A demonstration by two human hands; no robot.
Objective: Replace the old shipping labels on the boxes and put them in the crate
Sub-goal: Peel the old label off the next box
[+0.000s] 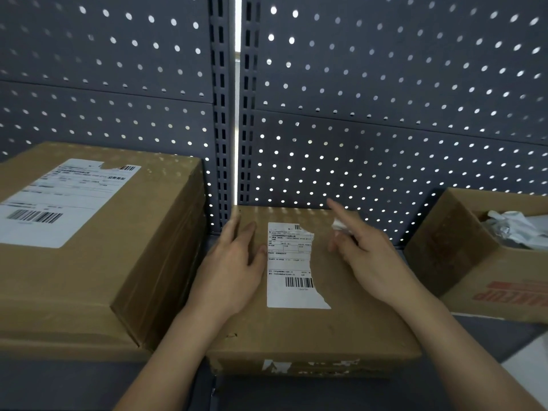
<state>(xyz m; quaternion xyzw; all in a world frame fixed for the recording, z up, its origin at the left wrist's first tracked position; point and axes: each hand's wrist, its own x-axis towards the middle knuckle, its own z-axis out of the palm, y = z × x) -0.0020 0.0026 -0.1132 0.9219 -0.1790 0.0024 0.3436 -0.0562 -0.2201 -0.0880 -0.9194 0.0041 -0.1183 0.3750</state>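
Note:
A small brown cardboard box (341, 315) lies in front of me with a white shipping label (289, 266) on its top; the label's right side is torn away. My left hand (234, 268) rests flat on the box top, just left of the label, fingers spread. My right hand (367, 256) hovers over the right part of the box, forefinger pointing outward, and pinches a small crumpled white scrap of label (339, 225). A larger brown box (118, 262) sits at the left with its own white label (62, 200), torn at the top edge.
An open cardboard box (462, 253) at the right holds crumpled white paper (513, 228). A dark perforated metal panel (385, 99) forms the back wall with a slotted upright (221, 114). The boxes sit on a dark grey shelf surface (480, 336).

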